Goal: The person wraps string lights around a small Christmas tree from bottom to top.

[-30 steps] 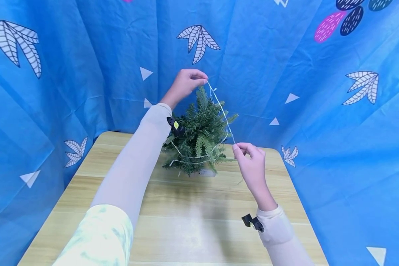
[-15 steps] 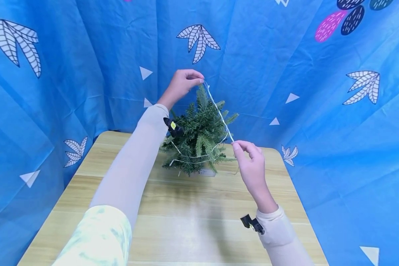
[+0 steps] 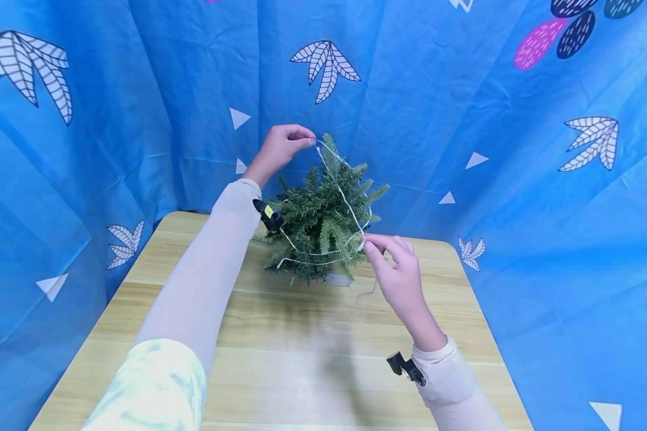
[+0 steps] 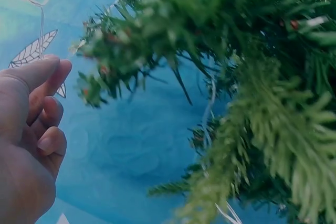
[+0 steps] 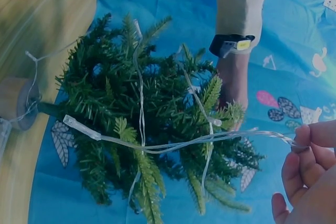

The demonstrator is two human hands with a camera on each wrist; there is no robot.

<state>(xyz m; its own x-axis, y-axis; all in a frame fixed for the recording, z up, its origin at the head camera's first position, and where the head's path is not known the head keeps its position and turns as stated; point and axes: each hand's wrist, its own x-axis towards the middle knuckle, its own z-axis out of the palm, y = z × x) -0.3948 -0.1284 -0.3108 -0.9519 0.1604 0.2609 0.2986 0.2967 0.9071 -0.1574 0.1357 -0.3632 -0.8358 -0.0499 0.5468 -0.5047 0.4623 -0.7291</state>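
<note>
A small artificial Christmas tree [image 3: 318, 206] stands toward the back of the table, with thin clear string lights [image 3: 347, 202] looped around its branches. Beside the treetop, on its left, my left hand [image 3: 281, 149] pinches the wire between thumb and forefinger. The left wrist view shows this wire [image 4: 42, 30] rising from the fingertips. Low at the tree's right side, my right hand [image 3: 398, 272] pinches another part of the strand. One stretch crosses the front of the tree between both hands; another passes behind the tip. In the right wrist view several wires [image 5: 226, 136] run into the right fingertips.
The wooden table [image 3: 280, 359] extends in front of the tree. A blue patterned curtain [image 3: 420, 120] surrounds it at the back and sides. In the right wrist view, wire winds about the tree's round wooden base [image 5: 18, 98]. A loose wire end [image 3: 368, 292] hangs below the right hand.
My left hand has moved left and down past the treetop, bringing the wire across the tree's front. My right hand has shifted slightly left toward the branches, still pinching the strand.
</note>
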